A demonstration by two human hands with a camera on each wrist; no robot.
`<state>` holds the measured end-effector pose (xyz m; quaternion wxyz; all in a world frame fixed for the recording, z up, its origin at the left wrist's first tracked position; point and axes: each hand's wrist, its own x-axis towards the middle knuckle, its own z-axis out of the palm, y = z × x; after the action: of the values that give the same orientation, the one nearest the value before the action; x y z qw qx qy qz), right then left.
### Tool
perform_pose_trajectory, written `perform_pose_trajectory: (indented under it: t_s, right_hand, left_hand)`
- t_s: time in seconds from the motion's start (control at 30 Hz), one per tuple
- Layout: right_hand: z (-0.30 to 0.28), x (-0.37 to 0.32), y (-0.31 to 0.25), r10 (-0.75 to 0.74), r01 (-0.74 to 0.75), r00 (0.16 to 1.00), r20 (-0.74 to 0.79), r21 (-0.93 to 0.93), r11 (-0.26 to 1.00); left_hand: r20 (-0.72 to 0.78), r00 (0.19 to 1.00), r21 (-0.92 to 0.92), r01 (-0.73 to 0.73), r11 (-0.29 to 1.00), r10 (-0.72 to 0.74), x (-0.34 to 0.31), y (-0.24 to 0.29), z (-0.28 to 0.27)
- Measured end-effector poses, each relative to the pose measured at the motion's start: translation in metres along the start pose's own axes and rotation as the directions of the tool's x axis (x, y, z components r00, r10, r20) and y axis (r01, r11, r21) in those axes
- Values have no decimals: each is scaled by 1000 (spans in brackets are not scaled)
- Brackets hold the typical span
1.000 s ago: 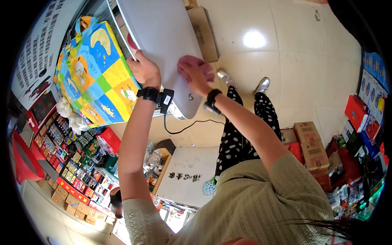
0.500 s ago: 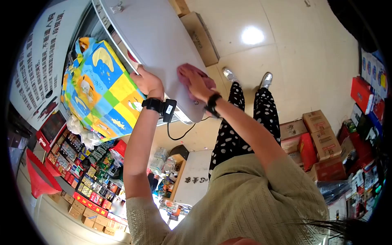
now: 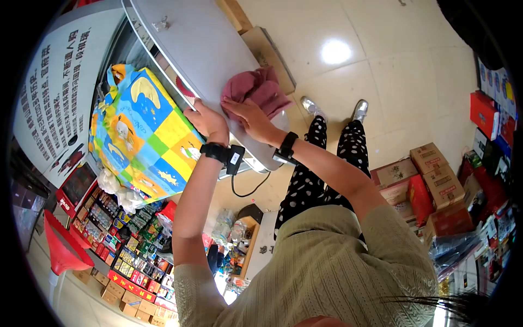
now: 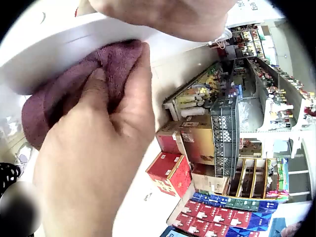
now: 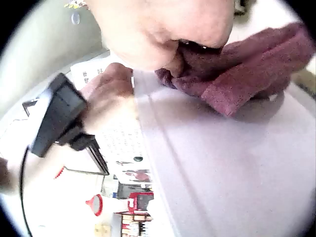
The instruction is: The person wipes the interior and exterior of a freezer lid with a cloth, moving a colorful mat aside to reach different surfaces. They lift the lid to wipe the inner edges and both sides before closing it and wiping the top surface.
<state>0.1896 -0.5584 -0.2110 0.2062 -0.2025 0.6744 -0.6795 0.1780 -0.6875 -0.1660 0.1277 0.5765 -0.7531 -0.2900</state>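
Observation:
In the head view a bunched maroon cloth [image 3: 256, 90] lies on the pale smooth top [image 3: 201, 43] of a counter or cabinet. My right hand [image 3: 253, 120] grips its near edge; in the left wrist view, thumb and fingers pinch the cloth [image 4: 118, 59]. Just left of it, my left hand [image 3: 210, 122] rests at the long side rim with fingers bent over it; its fingertips are partly hidden. The right wrist view shows the cloth [image 5: 247, 74] gathered in my right hand [image 5: 163, 32], close to the rim.
A bright patterned bag [image 3: 147, 136] stands against the left side. A small clear object [image 3: 161, 24] sits on the top's far part. Cardboard boxes [image 3: 438, 174] stand on the floor at right, and another [image 3: 269, 52] beyond the top. A black cable [image 3: 250, 191] hangs below my left wrist.
My right hand has moved left, closer to my left hand, and the cloth has gone from flattened under it to bunched up. The left hand keeps its place at the rim while the head view has shifted.

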Motion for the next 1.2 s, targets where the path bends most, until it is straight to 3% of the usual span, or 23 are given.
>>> perform_pose_trajectory:
  t_s: [0.1, 0.13, 0.2, 0.27, 0.33, 0.37, 0.43, 0.53, 0.63, 0.77, 0.8, 0.9, 1.1, 1.2]
  right_hand:
    - [2, 33, 34, 100, -103, 994, -35, -100, 990]
    - [16, 48, 67, 58, -71, 990, -132, -96, 993]
    - [18, 85, 118, -11, 2, 987, -160, -55, 998]
    - [4, 104, 133, -73, 69, 981, -181, -28, 997]
    - [-11, 111, 124, 52, -52, 998, 29, 11, 999]
    - [-9, 102, 113, 43, -43, 999, 31, 4, 999]
    - [2, 74, 102, 130, -120, 991, 16, -291, 949]
    - [-8, 17, 48, 249, -235, 963, 99, -136, 962]
    - [-3, -30, 40, 71, -59, 994, 85, -141, 988]
    - [-5, -49, 3, 142, -143, 988, 60, 25, 989]
    - [0, -46, 16, 107, -107, 993, 46, 0, 994]
    - [1, -19, 29, 63, -65, 998, 30, 94, 993]
    - [-5, 60, 18, 68, -70, 996, 51, 23, 997]
    - [-13, 89, -11, -118, 116, 992, 33, 50, 992]
  left_hand:
    - [44, 999, -40, 17, 999, -15, 2, -4, 0]
    - [28, 1000, -4, 1, 1000, -1, 3, -8, 1]
    - [5, 1000, -29, -21, 999, 21, -6, 7, -1]
    - [-11, 998, 8, -68, 998, 68, 1, -2, 4]
    - [-58, 992, 60, -109, 992, 112, 0, -5, 3]
    - [-62, 992, 49, -110, 993, 113, -3, -5, 1]
    - [-74, 981, 76, -172, 982, 177, -2, -3, 2]
    - [-90, 972, 79, -211, 974, 218, 3, -13, 5]
    - [-80, 978, 33, -189, 981, 191, 1, -10, 5]
    - [-88, 977, 40, -191, 981, 193, 1, -10, 6]
    - [-91, 973, 52, -208, 977, 212, 0, -11, 6]
    - [-89, 975, 29, -203, 979, 205, 2, -15, 7]
    - [-30, 987, 100, -151, 983, 155, -4, -2, 0]
    - [-93, 973, 100, -201, 974, 211, 3, -18, 6]
